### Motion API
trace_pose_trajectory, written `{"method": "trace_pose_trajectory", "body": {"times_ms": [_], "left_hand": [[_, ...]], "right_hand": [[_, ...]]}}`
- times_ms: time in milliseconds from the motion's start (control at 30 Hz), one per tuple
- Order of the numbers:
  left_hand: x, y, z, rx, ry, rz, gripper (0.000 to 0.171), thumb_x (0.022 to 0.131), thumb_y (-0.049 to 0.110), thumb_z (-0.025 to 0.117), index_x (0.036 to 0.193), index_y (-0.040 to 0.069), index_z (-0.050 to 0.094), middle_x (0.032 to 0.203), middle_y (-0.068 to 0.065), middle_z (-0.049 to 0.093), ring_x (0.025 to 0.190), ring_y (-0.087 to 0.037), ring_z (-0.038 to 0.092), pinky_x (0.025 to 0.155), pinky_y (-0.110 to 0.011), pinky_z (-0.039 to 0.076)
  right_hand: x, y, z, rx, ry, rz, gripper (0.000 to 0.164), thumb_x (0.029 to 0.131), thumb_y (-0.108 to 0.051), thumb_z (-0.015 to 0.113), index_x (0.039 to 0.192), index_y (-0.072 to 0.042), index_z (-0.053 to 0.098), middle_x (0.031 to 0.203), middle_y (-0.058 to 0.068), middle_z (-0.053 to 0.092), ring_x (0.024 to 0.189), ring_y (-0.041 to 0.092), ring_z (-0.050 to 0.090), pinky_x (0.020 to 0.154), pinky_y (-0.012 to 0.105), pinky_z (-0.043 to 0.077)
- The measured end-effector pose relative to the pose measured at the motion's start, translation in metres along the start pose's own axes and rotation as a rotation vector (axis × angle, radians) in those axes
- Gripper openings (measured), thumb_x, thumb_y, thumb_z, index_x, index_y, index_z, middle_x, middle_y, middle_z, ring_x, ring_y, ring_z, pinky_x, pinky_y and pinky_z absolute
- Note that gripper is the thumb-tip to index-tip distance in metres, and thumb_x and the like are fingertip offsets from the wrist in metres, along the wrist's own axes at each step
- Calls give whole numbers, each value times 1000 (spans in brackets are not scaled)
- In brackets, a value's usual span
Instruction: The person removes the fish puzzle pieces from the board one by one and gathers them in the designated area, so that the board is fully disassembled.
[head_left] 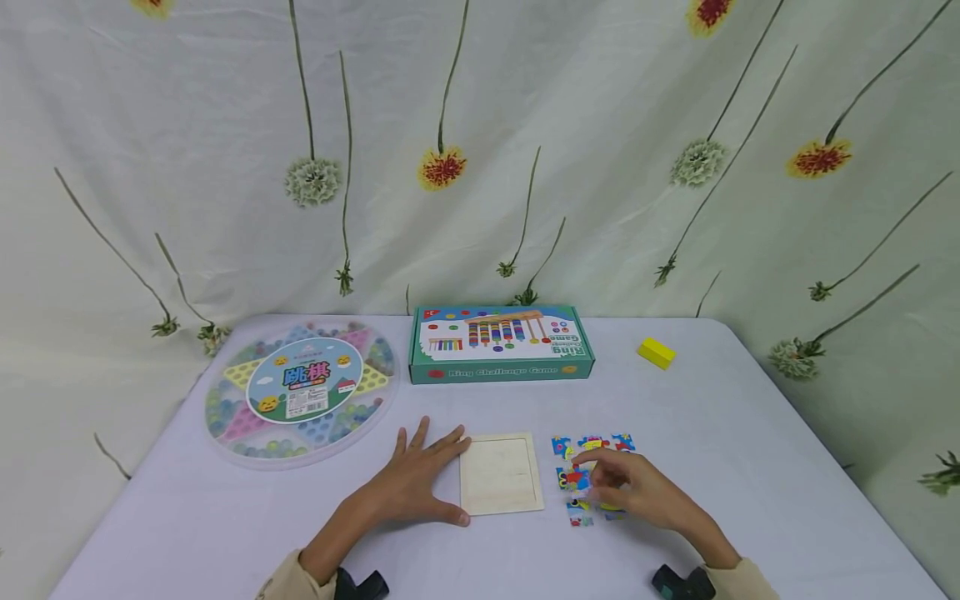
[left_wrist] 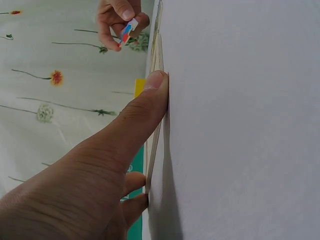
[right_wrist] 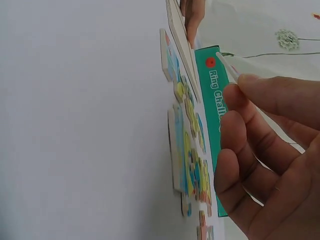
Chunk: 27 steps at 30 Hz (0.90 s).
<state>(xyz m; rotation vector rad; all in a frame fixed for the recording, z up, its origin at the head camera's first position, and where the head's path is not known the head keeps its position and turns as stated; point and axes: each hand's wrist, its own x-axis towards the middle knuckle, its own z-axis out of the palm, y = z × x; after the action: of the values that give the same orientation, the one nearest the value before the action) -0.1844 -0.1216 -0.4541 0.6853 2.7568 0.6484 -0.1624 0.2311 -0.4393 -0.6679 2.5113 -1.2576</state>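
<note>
A shallow square wooden puzzle tray lies on the table with its bare inside showing. My left hand spreads its fingers along the tray's left side, thumb at the near corner and a fingertip at the far one. To the right of the tray, my right hand pinches a small puzzle piece between thumb and index finger, raised over the table. Seen edge-on in the right wrist view, that piece is thin and pale. Below this hand lie several colourful puzzle pieces, partly hidden by it.
Behind the tray stands a green Ring Challenge Game box. A round Chinese checkers set with marbles lies at the left. Toward the back right is a yellow block. A flowered cloth hangs behind the white table.
</note>
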Motion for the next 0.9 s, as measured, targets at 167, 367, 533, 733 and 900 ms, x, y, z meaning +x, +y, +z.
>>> {"method": "trace_pose_trajectory", "body": {"times_ms": [167,367,533,733,900], "left_hand": [[-1,-1,0,9,3,-2,107,59,71,75,147,22,40,158,4,26,144,-45,-3,110,-69,-6],[-1,0,0,0,6,-3,107,58,70,76,147,22,40,158,4,26,144,-45,-3,110,-68,-6],[-1,0,1,1,8,0,107,59,70,76,147,22,39,158,4,26,144,-45,-3,110,-68,-6],[-1,0,1,-6,10,6,107,59,70,76,147,21,39,158,3,26,144,-45,-3,109,-69,-6],[-1,0,0,-11,12,13,106,60,69,76,147,20,40,158,1,26,144,-47,-3,109,-69,-7]], "right_hand": [[-8,6,-5,-15,24,35,36,88,-10,69,123,-12,61,86,0,58,78,11,56,72,20,52],[-18,15,-12,19,20,40,33,89,-8,66,121,-11,61,86,1,58,77,10,57,68,20,51],[-27,23,-19,32,-4,43,32,90,-11,65,122,-10,60,86,1,57,76,9,56,66,21,49],[-39,31,-27,51,-25,61,34,91,-14,64,124,-7,59,89,3,59,76,10,56,67,21,49],[-46,33,-31,68,-30,115,39,91,-13,64,127,-4,57,86,4,58,74,10,57,64,21,47]]}}
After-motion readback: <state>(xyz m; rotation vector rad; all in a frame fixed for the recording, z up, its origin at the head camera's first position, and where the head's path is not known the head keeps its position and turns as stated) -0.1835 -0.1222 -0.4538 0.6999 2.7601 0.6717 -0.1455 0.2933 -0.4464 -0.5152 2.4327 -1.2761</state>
